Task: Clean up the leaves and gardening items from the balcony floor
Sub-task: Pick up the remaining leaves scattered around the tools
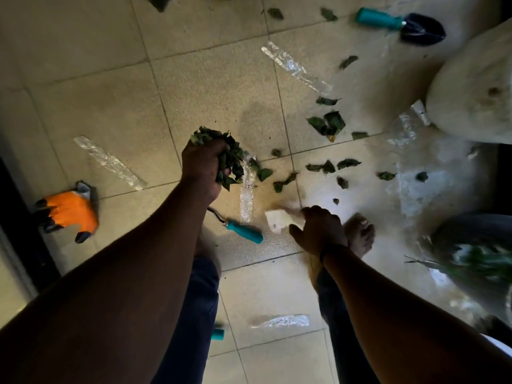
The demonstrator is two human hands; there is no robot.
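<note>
Left hand (203, 169) grips bunch of leaves (227, 159) above tiled floor (110, 106). Right hand (318, 230) curled, pinches white scrap (277, 221). Loose leaves (328, 123) lie scattered near trowel (401, 23).

Bare tiled floor (91, 79) lies open from 9 to 12 o'clock; scattered leaves (328, 123), plastic strips (295, 66) and pale sacks (471, 87) crowd 1 to 3 o'clock.

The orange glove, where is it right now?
The orange glove lies on the floor tiles at the far left of the head view, left of the left forearm.
</note>
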